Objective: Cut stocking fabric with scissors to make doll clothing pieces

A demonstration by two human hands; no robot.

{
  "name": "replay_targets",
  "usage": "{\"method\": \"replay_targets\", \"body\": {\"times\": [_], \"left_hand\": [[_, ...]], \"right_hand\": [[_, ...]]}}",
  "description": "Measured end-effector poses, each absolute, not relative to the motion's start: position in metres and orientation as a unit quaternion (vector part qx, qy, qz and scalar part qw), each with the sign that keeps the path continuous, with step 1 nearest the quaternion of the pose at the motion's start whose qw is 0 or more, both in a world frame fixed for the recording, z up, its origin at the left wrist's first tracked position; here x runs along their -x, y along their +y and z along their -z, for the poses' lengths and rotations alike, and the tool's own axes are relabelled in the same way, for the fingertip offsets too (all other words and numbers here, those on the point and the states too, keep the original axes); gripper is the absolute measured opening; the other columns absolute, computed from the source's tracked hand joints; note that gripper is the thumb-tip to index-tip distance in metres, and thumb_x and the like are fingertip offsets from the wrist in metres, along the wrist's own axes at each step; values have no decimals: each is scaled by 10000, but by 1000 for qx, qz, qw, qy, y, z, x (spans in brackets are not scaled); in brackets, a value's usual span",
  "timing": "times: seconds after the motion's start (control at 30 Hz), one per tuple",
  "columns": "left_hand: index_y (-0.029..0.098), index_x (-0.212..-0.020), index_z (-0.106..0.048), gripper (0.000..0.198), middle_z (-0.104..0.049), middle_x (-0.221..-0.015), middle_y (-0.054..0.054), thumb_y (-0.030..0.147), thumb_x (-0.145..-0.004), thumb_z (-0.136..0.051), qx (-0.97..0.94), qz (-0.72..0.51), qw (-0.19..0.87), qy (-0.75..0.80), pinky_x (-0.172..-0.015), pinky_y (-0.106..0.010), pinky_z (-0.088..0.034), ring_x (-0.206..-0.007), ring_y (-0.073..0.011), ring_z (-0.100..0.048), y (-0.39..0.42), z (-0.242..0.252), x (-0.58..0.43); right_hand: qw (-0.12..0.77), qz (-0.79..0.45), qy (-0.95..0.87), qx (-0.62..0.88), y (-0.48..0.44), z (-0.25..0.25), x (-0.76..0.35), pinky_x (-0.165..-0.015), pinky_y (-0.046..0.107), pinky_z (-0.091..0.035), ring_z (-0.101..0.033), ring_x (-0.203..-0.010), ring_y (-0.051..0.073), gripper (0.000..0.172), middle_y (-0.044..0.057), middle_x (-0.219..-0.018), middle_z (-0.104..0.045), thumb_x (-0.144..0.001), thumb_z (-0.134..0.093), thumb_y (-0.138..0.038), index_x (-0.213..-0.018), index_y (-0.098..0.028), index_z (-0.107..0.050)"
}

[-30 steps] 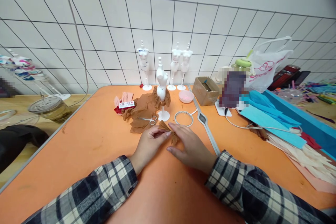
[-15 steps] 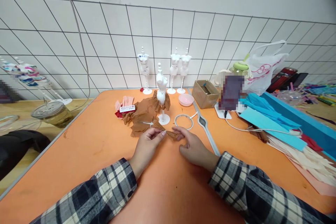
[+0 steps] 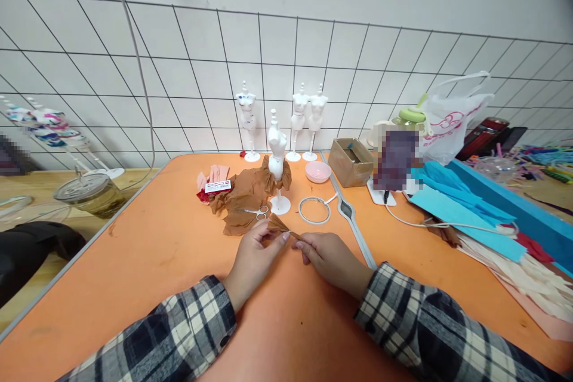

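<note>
My left hand (image 3: 255, 253) and my right hand (image 3: 329, 253) meet low over the orange table (image 3: 147, 245). Both pinch a small folded piece of brown crepe paper (image 3: 278, 225), the left at its fanned end, the right at its narrow end. Just beyond lie small scissors (image 3: 256, 212) on a heap of brown crepe paper (image 3: 239, 197). A white mini mannequin (image 3: 276, 161) on a stand wears a brown paper ruffle at its waist. A white wire ring (image 3: 314, 210) lies to its right.
Three more white mannequins (image 3: 298, 119) stand by the wire grid wall. A pink bowl (image 3: 317, 171), a cardboard box (image 3: 351, 161), a blurred phone on a stand (image 3: 396, 158), blue and cream paper sheets (image 3: 465, 209) and a plastic bag (image 3: 452, 116) fill the right. A glass jar (image 3: 89, 194) sits left.
The right hand went from lying flat over the brown piece to pinching its end. Both hands drew the piece a little nearer to me and gathered it tighter.
</note>
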State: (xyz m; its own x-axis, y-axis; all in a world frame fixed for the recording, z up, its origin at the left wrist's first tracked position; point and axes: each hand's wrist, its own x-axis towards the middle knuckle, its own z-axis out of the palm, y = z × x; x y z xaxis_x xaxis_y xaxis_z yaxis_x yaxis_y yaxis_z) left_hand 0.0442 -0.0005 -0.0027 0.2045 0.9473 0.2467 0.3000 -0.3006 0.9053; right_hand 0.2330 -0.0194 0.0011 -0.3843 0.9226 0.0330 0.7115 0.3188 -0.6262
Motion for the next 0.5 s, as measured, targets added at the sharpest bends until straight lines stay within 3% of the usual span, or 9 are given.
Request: {"method": "replay_targets", "body": {"times": [0.1, 0.17, 0.2, 0.33, 0.5], "left_hand": [[216, -1421, -397, 643, -444, -1400, -139, 290, -817, -605, -735, -474, 213, 436, -1055, -460, -378, -1300, -291, -418, -8, -3, -36], [227, -1509, -225, 799, -374, -1449, -145, 234, -793, -579, -781, -479, 111, 385, -1094, -495, -326, -1348, -306, -355, -14, -6, -31], [245, -1517, -215, 821, -391, -1446, -133, 213, -778, -573, -806, -476, 56, 347, -1115, -503, -291, -1349, -310, -358, -16, -7, -29], [313, -1396, -471, 605, -555, -1398, -52, 190, -814, -584, -904, -338, -96, 245, -1195, -458, -38, -1337, -279, -425, -17, -8, -29], [284, -1070, -672, 275, -482, -1471, -27, 137, -895, -519, -921, -252, -107, 277, -1181, -475, 103, -1368, -244, -418, -9, -9, -32]], "right_hand": [[143, -229, -808, 524, -19, 0, -234, -625, 243, -347, -600, -684, 147, 321, 17, -726, -680, -980, -396, -295, -850, -181, -667], [129, -207, -818, 520, -20, 2, -233, -635, 248, -352, -620, -736, 158, 319, 30, -800, -705, -984, -387, -299, -899, -188, -673], [124, -191, -823, 521, -20, 3, -233, -641, 253, -357, -627, -757, 166, 327, 41, -830, -712, -987, -380, -304, -907, -186, -674], [85, -111, -855, 500, -23, 3, -233, -639, 283, -386, -638, -761, 203, 324, 103, -888, -713, -982, -369, -279, -954, -155, -667], [59, -70, -871, 484, -27, -3, -231, -613, 318, -410, -629, -699, 233, 355, 117, -791, -690, -985, -354, -313, -876, -185, -667]]}}
